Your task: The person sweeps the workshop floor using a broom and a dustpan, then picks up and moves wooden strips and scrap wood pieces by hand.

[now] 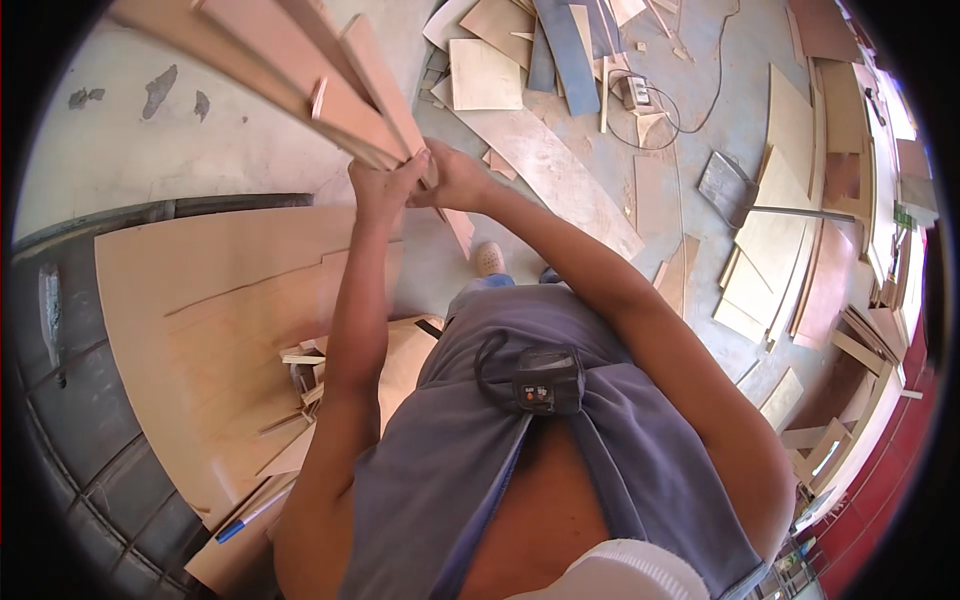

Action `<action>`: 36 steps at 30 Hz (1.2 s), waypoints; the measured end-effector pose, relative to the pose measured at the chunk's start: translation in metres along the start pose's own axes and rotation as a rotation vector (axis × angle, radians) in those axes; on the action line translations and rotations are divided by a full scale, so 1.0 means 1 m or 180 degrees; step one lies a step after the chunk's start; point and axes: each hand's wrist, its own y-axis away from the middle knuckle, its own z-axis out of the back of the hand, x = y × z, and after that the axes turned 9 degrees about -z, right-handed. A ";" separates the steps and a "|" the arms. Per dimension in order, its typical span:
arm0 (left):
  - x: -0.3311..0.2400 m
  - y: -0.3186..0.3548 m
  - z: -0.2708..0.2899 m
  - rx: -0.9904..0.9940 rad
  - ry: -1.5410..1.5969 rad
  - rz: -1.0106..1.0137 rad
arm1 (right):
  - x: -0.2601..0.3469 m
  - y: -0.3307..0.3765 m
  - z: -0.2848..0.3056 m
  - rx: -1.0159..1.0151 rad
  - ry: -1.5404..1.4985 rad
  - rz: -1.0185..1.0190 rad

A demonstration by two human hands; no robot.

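Note:
Both my arms reach forward to a bundle of long, thin wooden strips [290, 65] that slants up toward the far left. My left hand [385, 185] is closed around the lower part of the bundle. Right beside it my right hand [450, 175] grips the same strips. Below the hands a pointed strip end [458, 230] sticks out. The strips fan apart above my hands, and their far ends run out of view. A black tape measure [549, 380] hangs at my front on a cord.
Left of me a large plywood sheet [160, 300] leans near a pale wall [250, 165]. Boards and offcuts [485, 75] litter the floor ahead. A power strip [636, 93] trails a cable there. To the right lie a dustpan [727, 188] and more plywood panels [775, 230].

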 end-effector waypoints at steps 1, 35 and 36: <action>0.001 -0.009 0.002 0.0105 -0.0067 0.0118 | -0.007 0.003 0.000 -0.0090 0.0110 -0.0167; 0.115 -0.018 -0.089 0.1097 -0.1778 0.0906 | -0.367 0.360 0.080 -0.1386 0.0431 -0.3235; 0.115 -0.018 -0.089 0.1065 -0.1726 0.0994 | -0.365 0.360 0.085 -0.1736 0.0165 -0.3201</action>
